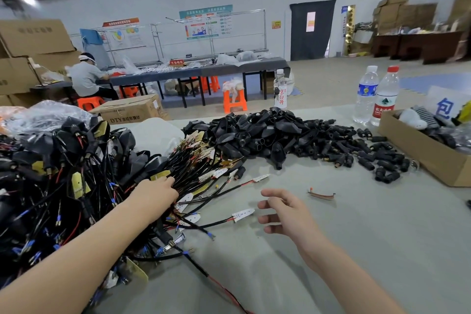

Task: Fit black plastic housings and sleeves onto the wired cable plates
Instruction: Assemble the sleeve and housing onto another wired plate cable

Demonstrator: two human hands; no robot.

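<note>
Head view looks down on a grey table [331, 250] where the person's left hand [155, 192] lies on the fan of wired cable plates [198, 160]. Its fingertips are buried among the black leads, so it cannot be told whether it pinches one or only presses on them. The right hand [283, 211] hovers just off the table, fingers apart and relaxed, holding nothing, near a loose white plate [243, 214] on its red and black lead. The black housings [254, 132] lie heaped beyond the cables, with the short sleeves [369, 158] scattered to their right, well apart from both hands. The step in hand looks like picking one cable out of the tangle. To do it well, the left hand should take a single lead close behind its plate and draw it out along its length rather than lift, so neighbours do not snag and come with it. The free right hand can then fetch a housing from the near edge of the heap.
</note>
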